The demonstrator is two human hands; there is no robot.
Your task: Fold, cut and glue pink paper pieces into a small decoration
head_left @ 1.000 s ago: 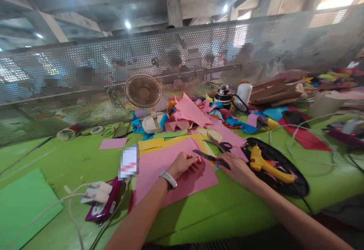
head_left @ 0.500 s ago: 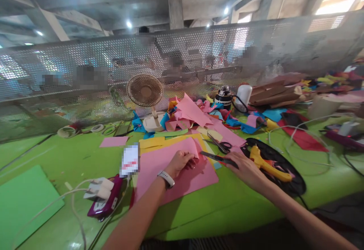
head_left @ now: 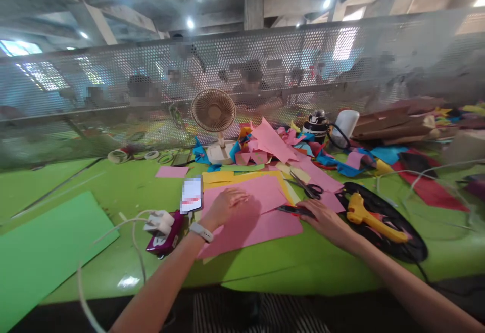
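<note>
My left hand (head_left: 228,204), with a white watch band at the wrist, rests palm down on a pink paper sheet (head_left: 271,232), fingers stretched out. A folded or separate pink layer lies under those fingers. My right hand (head_left: 322,219) is closed around a dark utility knife (head_left: 293,210) with red trim, its tip pointing left over the sheet's right part. Black-handled scissors (head_left: 313,190) lie just beyond that hand. Yellow paper (head_left: 220,176) shows under the pink sheet's far edge.
A yellow glue gun (head_left: 373,222) lies on a black tray (head_left: 417,244) at right. A phone (head_left: 191,195) and a purple power strip (head_left: 166,239) with cables stand left. Behind are a fan (head_left: 213,111), paper scraps (head_left: 275,143) and a perforated metal screen (head_left: 159,121).
My left hand has let go of the raised pink paper edge and now lies flat on it. The knife stays in my right hand, lower to the sheet. The view has shifted left.
</note>
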